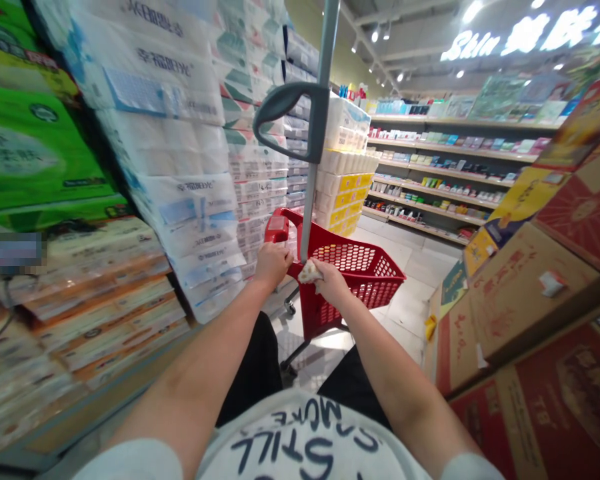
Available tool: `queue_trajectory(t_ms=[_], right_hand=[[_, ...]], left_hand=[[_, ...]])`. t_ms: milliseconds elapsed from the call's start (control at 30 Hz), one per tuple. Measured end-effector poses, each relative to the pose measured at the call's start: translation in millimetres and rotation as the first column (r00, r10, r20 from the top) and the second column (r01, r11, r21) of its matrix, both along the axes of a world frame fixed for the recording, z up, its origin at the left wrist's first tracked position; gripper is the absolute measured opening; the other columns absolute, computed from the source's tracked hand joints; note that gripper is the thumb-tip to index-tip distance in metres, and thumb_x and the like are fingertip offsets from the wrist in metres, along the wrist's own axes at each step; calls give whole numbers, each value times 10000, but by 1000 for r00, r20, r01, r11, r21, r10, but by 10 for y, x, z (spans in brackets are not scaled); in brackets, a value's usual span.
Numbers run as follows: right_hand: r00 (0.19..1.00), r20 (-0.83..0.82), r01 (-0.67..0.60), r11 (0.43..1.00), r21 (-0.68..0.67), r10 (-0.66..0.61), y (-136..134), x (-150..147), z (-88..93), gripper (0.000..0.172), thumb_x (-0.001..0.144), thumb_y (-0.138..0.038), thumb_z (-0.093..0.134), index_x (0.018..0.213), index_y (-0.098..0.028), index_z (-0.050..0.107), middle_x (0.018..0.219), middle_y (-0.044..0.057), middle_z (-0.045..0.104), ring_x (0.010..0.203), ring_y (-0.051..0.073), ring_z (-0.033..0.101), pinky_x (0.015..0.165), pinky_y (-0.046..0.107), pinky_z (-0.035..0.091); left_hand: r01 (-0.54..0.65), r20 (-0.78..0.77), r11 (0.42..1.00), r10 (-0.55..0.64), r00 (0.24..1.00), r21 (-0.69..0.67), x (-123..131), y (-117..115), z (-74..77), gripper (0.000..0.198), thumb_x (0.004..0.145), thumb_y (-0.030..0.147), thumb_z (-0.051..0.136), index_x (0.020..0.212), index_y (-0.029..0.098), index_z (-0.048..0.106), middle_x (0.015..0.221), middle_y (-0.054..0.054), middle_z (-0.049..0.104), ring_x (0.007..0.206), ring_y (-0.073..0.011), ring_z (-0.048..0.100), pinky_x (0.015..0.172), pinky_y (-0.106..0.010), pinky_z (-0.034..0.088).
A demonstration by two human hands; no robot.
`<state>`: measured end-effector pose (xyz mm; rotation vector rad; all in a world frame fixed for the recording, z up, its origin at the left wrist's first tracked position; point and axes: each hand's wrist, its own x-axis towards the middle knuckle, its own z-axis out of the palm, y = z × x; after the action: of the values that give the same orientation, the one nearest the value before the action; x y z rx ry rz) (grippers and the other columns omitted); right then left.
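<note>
Toilet-roll packs (195,143) wall off left of the fingers, cartons (525,293) wall off right, open tiled floor (413,303) ahead-right. Red shopping cart (313,317) sits directly ahead of the fingers, long axis running away and rightward, both hands about equally near, grey pole (326,50) with loop handle (318,127) upright between them. Left hand (274,263) curled round the cart's handlebar (294,269); right hand (333,283) just beside it, pinching a crumpled wipe (309,272), cloth or paper unclear.
</note>
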<state>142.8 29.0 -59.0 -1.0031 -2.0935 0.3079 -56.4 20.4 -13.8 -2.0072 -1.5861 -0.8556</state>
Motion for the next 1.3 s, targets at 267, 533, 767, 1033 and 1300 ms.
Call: queue_trajectory(t_ms=[267, 533, 767, 1033, 1300], right_hand=[[995, 72, 67, 993, 100, -74, -168, -106, -55, 668, 741, -57, 483, 1395, -189, 446, 1316, 101, 544, 1199, 228, 462, 1055, 395, 360], [989, 94, 109, 990, 95, -118, -157, -144, -74, 657, 723, -67, 479, 1365, -207, 476, 1277, 91, 572, 1184, 246, 477, 1036, 401, 358], [993, 80, 82, 992, 91, -90, -164, -163, -98, 662, 725, -63, 473, 1371, -202, 464, 1326, 90, 537, 1210, 244, 453, 1043, 400, 350], [996, 71, 33, 988, 149, -44, -188, -214, -169, 665, 776, -92, 471, 1428, -179, 376, 1372, 116, 492, 1253, 243, 428, 1063, 414, 332], [1000, -17, 2, 863, 506, 7, -255, -285, -195, 385, 871, -75, 409, 1227, -164, 526, 1260, 128, 559, 1210, 219, 481, 1029, 422, 398]], left_hand=[[-14, -37, 1000, 14, 999, 3, -103, -7, 12, 419, 910, 314, 397, 626, 191, 680, 668, -85, 664, 718, -217, 550, 742, -394, 338], [20, -27, 1000, -20, 999, 11, -150, -8, 16, 419, 907, 320, 406, 609, 197, 674, 664, -74, 667, 685, -203, 543, 725, -382, 343], [62, 21, 998, -61, 998, -15, -198, 28, 38, 412, 886, 306, 430, 561, 200, 660, 626, -64, 649, 660, -186, 531, 705, -366, 341], [49, -1, 999, -49, 999, 3, -294, 59, 24, 424, 896, 331, 418, 582, 193, 668, 638, -54, 665, 641, -174, 537, 681, -345, 339], [32, -2, 999, -32, 999, -32, -459, 46, 80, 382, 863, 296, 464, 559, 191, 670, 594, -30, 658, 586, -143, 516, 630, -314, 320]])
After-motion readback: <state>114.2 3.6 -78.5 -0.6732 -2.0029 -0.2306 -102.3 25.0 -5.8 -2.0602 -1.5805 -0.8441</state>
